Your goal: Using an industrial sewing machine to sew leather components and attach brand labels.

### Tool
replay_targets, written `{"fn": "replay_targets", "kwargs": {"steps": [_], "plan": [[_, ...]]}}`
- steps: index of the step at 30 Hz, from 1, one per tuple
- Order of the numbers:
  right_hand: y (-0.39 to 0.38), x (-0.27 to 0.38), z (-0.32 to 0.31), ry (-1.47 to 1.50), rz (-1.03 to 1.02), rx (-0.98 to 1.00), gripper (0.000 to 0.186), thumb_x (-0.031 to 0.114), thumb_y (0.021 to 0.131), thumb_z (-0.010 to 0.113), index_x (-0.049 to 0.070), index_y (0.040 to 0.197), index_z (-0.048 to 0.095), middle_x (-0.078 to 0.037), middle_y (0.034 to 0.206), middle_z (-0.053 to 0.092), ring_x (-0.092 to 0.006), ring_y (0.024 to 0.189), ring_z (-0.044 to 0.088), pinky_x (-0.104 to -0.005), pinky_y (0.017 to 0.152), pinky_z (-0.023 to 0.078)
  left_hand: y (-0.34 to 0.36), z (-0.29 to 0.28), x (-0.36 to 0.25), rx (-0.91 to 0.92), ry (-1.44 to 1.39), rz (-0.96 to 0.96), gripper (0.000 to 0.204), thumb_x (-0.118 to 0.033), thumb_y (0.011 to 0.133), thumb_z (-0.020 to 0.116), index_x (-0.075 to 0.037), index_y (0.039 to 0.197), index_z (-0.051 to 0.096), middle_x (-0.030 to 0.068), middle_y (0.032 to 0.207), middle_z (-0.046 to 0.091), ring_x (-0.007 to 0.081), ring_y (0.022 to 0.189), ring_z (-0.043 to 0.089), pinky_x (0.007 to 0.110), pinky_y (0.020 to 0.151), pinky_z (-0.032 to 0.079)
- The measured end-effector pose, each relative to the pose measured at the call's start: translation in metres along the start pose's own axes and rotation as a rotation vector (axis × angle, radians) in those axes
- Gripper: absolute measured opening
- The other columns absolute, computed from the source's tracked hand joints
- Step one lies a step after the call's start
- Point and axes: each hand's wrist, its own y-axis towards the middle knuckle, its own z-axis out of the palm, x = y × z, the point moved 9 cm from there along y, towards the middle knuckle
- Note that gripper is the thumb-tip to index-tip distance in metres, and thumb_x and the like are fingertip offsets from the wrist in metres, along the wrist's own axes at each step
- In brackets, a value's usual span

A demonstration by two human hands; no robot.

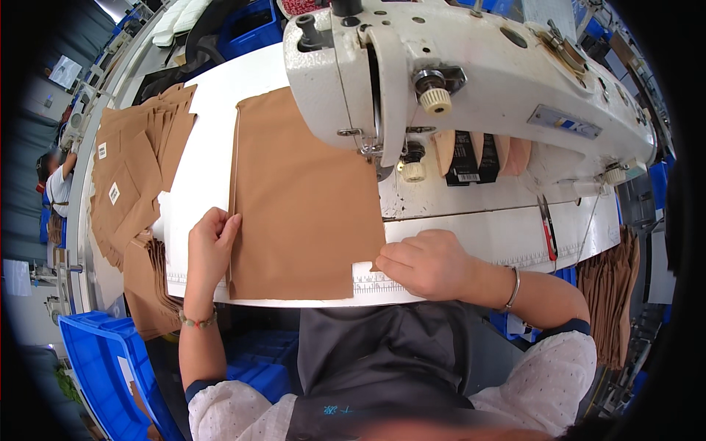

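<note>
A flat brown fabric panel (301, 198), with a square notch at its lower right corner, lies on the white sewing table. Its right edge runs under the needle area of a white sewing machine (456, 88). My left hand (211, 242) pinches the panel's left edge, thumb against the fingers. At the lower right, my right hand (426, 263) is closed on the panel's edge just above the notch, close to the ruler strip (397, 283) along the table's front. The presser foot and needle are partly hidden by the machine head.
Stacked brown cut pieces (132, 169) lie at the left, some hanging off the table. Red-handled snips (548, 231) rest to the right. A black box (471, 158) stands under the machine arm. A blue bin (110, 367) is at lower left; brown fabric (610, 301) hangs at the right.
</note>
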Motion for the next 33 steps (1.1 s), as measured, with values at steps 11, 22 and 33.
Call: {"fn": "replay_targets", "kwargs": {"steps": [11,22,33], "plan": [[0.01,-0.022,0.008,0.007,0.019,0.024,0.016,0.016,0.079,0.076,0.005,0.088,0.069,-0.002,0.085,0.067,-0.0148,0.061,0.064,-0.0291,0.05,0.047,0.03,0.007,0.007,-0.029,-0.043,0.028,0.027,-0.016,0.098,0.069,0.004,0.083,0.06,0.0009,0.059,0.048,0.0069,0.056,0.036,0.027,0.05,0.033],[0.013,-0.044,0.012,-0.05,0.046,-0.018,0.009,0.015,0.08,0.066,0.007,0.08,0.062,-0.003,0.076,0.054,-0.0174,0.06,0.061,-0.0337,0.05,0.048,0.046,0.006,-0.014,-0.023,0.084,0.054,0.026,-0.017,0.097,0.07,0.004,0.083,0.061,0.0031,0.057,0.052,0.0077,0.054,0.04,0.028,0.05,0.036],[0.026,-0.067,0.012,-0.09,0.118,-0.057,0.003,0.01,0.08,0.064,0.008,0.08,0.062,-0.003,0.076,0.057,-0.019,0.063,0.064,-0.0358,0.053,0.051,0.044,0.009,-0.105,-0.343,0.636,0.55,0.021,-0.016,0.088,0.074,-0.005,0.104,0.066,0.0102,0.105,0.07,0.0312,0.091,0.067,0.04,0.073,0.053]]}}
